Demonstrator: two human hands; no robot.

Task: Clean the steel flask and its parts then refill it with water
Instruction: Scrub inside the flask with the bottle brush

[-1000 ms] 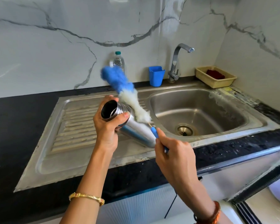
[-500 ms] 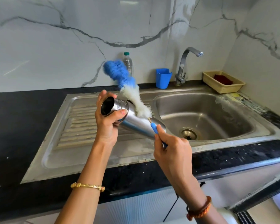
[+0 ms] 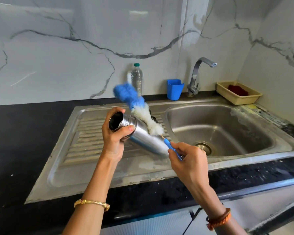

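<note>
My left hand (image 3: 115,140) grips the neck of the steel flask (image 3: 143,139), which is tilted with its open mouth up and to the left and its base pointing toward the sink basin. My right hand (image 3: 187,160) holds the blue handle of a bottle brush (image 3: 140,110). The brush's white and blue bristles lie against the flask's outer side, above the drainboard (image 3: 92,138). The flask has no cap on; something dark sits on the drainboard behind the brush, mostly hidden.
The steel sink basin (image 3: 227,133) with its drain lies to the right, under a tap (image 3: 196,77). A plastic water bottle (image 3: 137,78), a blue cup (image 3: 174,89) and a beige tray (image 3: 238,93) with a red cloth stand along the back. Black countertop surrounds the sink.
The brush has slid slightly along the flask's outside, and the view has shifted a little. Both hands keep their grips.
</note>
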